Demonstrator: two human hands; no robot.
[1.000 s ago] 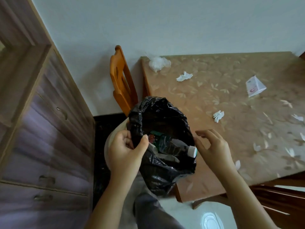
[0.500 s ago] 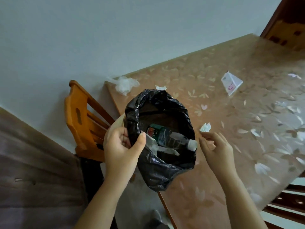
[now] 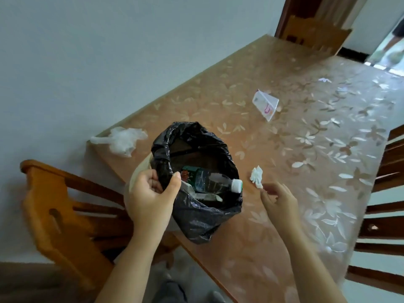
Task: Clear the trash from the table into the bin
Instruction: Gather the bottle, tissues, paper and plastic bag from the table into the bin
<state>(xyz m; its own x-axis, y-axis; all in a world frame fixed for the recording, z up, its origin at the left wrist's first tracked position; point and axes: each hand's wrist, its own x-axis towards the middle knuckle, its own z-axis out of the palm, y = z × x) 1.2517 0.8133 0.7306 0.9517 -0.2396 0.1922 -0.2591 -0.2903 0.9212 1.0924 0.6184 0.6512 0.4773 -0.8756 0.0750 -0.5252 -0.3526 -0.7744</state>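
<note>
Head view: the largest thing I have in front of me is the table (image 3: 273, 215), a brown top with a pale leaf pattern that runs from the lower centre of the frame up to the upper right. At the left edge of the frame stands an orange wooden chair (image 3: 65, 215), and the slats of another chair (image 3: 389, 215) show at the right edge. Near the middle of the frame, at the table's corner, is the bin (image 3: 140, 171), lined with a black bag (image 3: 196, 219) whose mouth is open toward me; inside I can see a clear plastic bottle (image 3: 209, 180) with a white cap lying on its side. My left hand (image 3: 150, 197) grips the bag's rim at the near left side, thumb inside the opening and fingers curled around the edge. My right hand (image 3: 279, 204) hovers over the table just right of the bin, fingers loosely spread and holding nothing. Just above its fingertips, apart from them as far as I can tell, lies a crumpled white tissue (image 3: 256, 177). A crumpled clear plastic bag (image 3: 122, 139) sits at the table's far left corner, left of centre in the frame. Further up and right lies a small white carton (image 3: 265, 103) with pink print.
</note>
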